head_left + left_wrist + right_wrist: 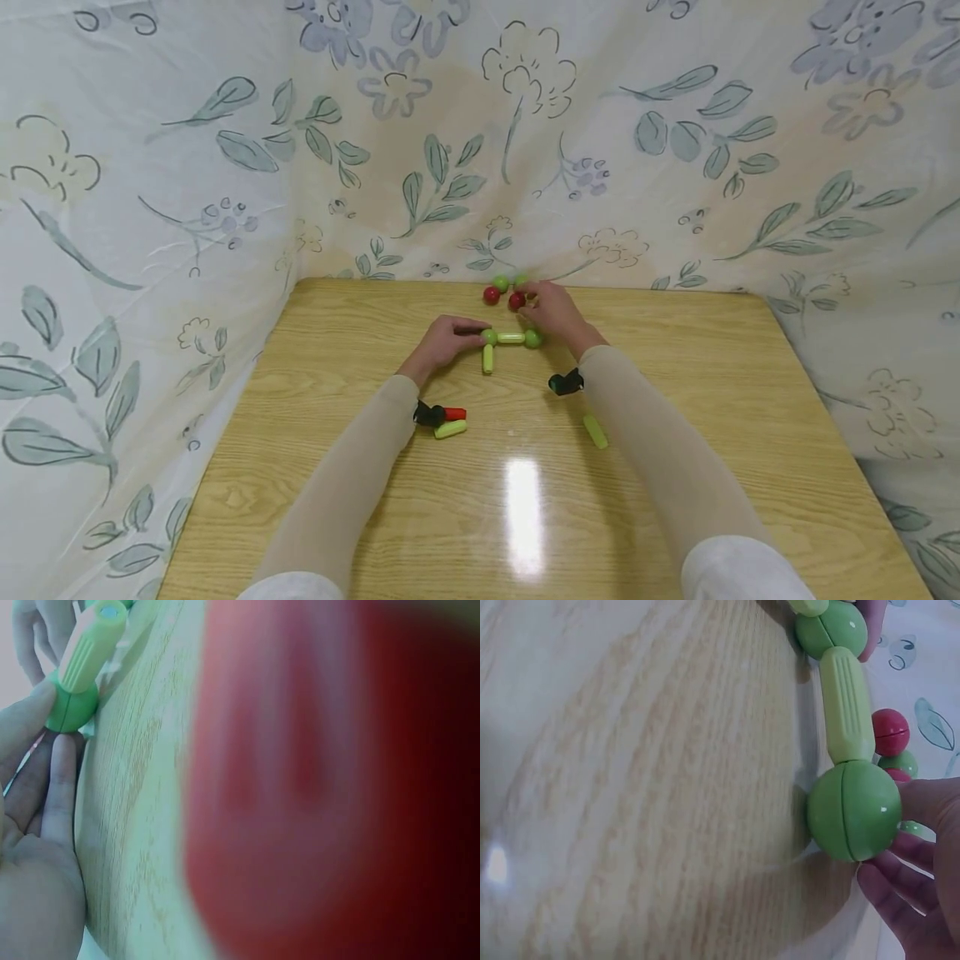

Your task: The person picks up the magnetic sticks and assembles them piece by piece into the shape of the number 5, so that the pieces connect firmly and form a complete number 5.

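Near the table's middle, my left hand (pixel 450 340) pinches a green ball (pixel 489 337) between thumb and fingers. A light green ribbed rod (pixel 511 338) joins it to a second green ball (pixel 533 338). Another light green rod (pixel 488 359) sticks out from the pinched ball; in the left wrist view this rod (pixel 94 645) tilts upward. Farther back, my right hand (pixel 553 312) has its fingertips round a red ball (pixel 517 301), partly covered. The right wrist view shows my right hand (pixel 930 877) behind the joined green ball (pixel 855 810), the red ball mostly hidden.
Beside my right hand lie another red ball (pixel 491 295) and green balls (pixel 500 283) near the table's back edge. A red rod (pixel 454 413) and a light green rod (pixel 450 429) lie by my left wrist. One more green rod (pixel 596 432) is beside my right forearm. Patterned cloth (pixel 450 167) hangs behind.
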`<state>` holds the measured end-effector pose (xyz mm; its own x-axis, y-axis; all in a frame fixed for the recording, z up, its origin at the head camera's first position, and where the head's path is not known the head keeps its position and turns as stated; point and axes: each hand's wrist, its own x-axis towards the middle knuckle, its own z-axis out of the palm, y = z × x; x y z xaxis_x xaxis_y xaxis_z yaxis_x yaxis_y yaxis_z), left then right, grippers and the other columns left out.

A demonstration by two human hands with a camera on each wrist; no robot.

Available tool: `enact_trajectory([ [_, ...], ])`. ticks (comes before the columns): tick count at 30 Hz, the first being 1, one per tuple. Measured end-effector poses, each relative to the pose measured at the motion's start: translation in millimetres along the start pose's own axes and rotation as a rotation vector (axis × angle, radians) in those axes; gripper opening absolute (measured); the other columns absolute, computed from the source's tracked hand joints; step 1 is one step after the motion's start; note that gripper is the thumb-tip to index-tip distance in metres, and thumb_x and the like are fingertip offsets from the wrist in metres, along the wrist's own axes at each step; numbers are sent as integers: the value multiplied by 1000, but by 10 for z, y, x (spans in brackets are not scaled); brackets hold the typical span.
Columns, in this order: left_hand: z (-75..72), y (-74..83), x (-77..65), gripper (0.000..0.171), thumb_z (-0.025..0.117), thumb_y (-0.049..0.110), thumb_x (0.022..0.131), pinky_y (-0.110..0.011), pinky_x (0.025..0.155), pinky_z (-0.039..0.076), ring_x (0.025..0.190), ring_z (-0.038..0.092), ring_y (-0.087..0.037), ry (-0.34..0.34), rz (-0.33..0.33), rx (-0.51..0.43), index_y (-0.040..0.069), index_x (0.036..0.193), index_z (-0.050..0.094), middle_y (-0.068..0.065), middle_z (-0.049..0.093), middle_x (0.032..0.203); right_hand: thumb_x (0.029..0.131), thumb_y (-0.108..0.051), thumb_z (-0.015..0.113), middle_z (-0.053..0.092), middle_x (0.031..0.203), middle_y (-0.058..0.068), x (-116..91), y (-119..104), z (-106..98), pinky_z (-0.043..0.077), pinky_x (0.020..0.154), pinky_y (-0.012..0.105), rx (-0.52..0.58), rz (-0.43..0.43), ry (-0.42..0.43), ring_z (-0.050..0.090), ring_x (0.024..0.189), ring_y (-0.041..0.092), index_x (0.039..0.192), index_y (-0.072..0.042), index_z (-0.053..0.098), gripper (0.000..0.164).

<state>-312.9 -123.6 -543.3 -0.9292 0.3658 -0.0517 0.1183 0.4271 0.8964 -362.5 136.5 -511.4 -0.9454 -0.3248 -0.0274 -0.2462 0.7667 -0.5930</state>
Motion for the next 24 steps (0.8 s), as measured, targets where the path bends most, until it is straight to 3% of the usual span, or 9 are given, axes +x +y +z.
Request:
enact_trajectory([
  [7, -1, -1, -15, 32, 79, 23, 103, -41, 117, 45, 131, 64, -22, -2, -6, -2, 13, 134, 79, -4, 75, 134, 103, -13, 77, 71, 125, 15, 27, 35, 73, 56, 94, 44, -3, -5, 18, 66, 107, 30, 142, -6, 71, 40],
  [13, 5, 2, -11, 33, 79, 22, 103, -40, 117, 45, 131, 64, -22, -6, -3, -2, 12, 134, 79, -5, 75, 134, 104, -15, 77, 73, 122, 14, 4, 63, 77, 58, 96, 44, 66, 34, 28, 69, 111, 30, 140, -3, 71, 39],
  [24, 2, 3, -13, 32, 78, 22, 104, -42, 119, 43, 133, 62, -23, -5, 0, -3, 13, 134, 79, -4, 75, 134, 105, -20, 76, 72, 129, 12, -85, 109, 50, 58, 96, 44, 160, 54, 79, 67, 113, 29, 141, -6, 72, 39],
])
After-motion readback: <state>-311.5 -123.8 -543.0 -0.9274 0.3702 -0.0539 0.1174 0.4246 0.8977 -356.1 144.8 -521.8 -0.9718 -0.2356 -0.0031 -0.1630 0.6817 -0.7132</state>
